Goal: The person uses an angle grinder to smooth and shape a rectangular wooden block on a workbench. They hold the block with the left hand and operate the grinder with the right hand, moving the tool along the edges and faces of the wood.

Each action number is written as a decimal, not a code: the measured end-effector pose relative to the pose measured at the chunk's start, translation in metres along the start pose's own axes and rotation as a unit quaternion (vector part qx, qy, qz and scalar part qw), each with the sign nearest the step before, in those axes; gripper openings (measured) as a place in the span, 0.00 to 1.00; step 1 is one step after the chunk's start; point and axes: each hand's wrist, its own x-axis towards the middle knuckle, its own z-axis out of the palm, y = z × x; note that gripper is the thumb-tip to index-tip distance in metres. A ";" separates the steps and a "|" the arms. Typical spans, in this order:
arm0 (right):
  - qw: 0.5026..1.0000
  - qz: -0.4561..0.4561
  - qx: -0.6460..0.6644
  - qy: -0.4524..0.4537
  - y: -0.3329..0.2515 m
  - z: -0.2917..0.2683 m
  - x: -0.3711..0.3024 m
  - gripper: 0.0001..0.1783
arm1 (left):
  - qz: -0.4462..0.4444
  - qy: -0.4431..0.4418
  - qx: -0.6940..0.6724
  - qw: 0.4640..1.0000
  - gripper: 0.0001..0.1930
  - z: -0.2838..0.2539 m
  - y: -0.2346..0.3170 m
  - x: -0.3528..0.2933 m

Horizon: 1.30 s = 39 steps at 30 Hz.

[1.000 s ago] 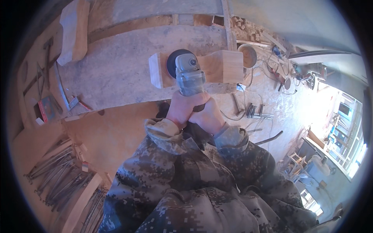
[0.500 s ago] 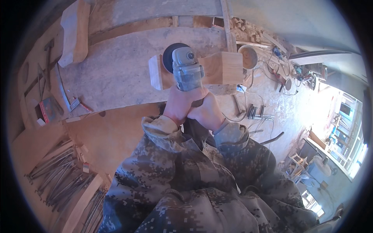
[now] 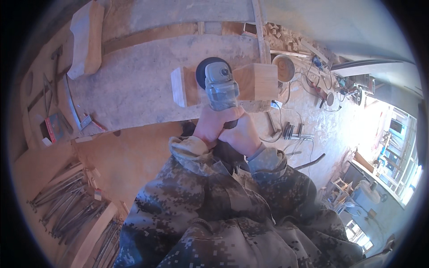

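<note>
An angle grinder (image 3: 221, 91) with a round dark disc (image 3: 202, 73) is held between both my hands. My left hand (image 3: 211, 123) is wrapped round its body just behind the grey head. Behind it, closer to me, my right hand (image 3: 246, 137) is closed round the rear of the same grinder. Its disc lies over the curved middle of a shaped wooden block (image 3: 262, 82), which rests on the workbench (image 3: 134, 85). The disc hides part of the block, so I cannot tell exactly where they touch.
A second shaped wooden block (image 3: 86, 42) lies at the bench's far left. A square (image 3: 87, 121) sits by the front left edge. Metal clamps (image 3: 67, 201) are piled lower left. Cables and power tools (image 3: 324, 94) lie on the floor to the right, near a round wooden piece (image 3: 283, 68).
The grinder and both hands have shifted slightly right and toward me, moving the disc along the block. My grip is the same, and the block has barely moved.
</note>
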 end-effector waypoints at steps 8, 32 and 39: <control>0.999 -0.001 -0.035 -0.005 -0.039 0.011 0.011 0.27 | -0.011 0.044 0.056 0.997 0.12 -0.003 0.027 -0.001; 1.000 -0.012 -0.013 -0.007 -0.007 0.005 0.007 0.32 | 0.008 0.011 0.022 1.000 0.12 -0.007 0.005 0.001; 0.999 0.023 -0.023 0.003 0.005 0.002 -0.002 0.31 | -0.041 0.018 0.020 0.999 0.13 -0.008 -0.007 -0.002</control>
